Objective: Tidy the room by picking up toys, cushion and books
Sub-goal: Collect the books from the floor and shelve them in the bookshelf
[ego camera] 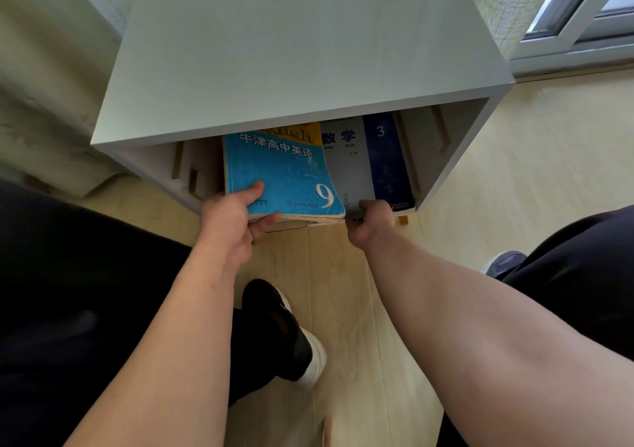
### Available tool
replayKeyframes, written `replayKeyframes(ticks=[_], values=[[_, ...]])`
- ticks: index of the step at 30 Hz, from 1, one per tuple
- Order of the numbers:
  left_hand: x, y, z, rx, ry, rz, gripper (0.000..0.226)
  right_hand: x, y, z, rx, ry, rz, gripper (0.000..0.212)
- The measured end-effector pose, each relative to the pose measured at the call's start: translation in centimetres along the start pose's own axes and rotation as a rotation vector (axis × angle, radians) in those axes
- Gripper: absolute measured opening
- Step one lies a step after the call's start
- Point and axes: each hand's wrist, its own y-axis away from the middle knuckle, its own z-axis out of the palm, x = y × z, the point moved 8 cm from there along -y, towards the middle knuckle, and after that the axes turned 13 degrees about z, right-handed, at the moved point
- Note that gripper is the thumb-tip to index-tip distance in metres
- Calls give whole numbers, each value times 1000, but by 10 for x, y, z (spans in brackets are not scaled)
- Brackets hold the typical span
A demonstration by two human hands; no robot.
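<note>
Gripping the blue "9" book [281,175], left hand [233,220]; right hand [372,220] pinches the grey "数学" book [350,168].

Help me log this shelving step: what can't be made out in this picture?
Head view:
The yellow book: mostly hidden by the cabinet top and the blue book.
The stack under the blue book: count hidden by it and the left hand.
The right hand: fingers curl out of sight, so what it grips is unclear.
The dark blue book: lower print too blurred.
</note>
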Motion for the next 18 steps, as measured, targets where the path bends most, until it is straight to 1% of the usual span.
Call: replayKeyframes(ticks=[1,2,4,6,7,8,10,12,15,16,18], values=[[0,0,0,-4,0,-1,22,1,-2,0,19,32,16,27],[-1,0,-1,-9,0,-3,22,1,3,-1,23,104,12,33],[-2,-1,-1,-21,4,-11,21,2,12,-1,56,351,20,50],[-3,-1,-1,-42,10,-25,20,11,16,-6,61,551,139,62],[-3,-1,0,-56,12,-33,19,19,18,-5,0,604,223,68],[-3,1,0,-73,15,-42,19,24,23,-2,-101,663,270,75],[-4,4,2,-113,11,-63,19,28,33,9,-281,716,271,85],[-8,11,2,-146,0,-90,23,26,43,15,-371,707,206,85],[-14,22,1,-189,1,-123,25,17,58,10,-379,749,95,85],[-16,26,2,-209,-11,-134,23,16,64,7,-403,753,82,83],[-23,32,0,-249,-53,-172,17,13,71,2,-447,734,68,72]])
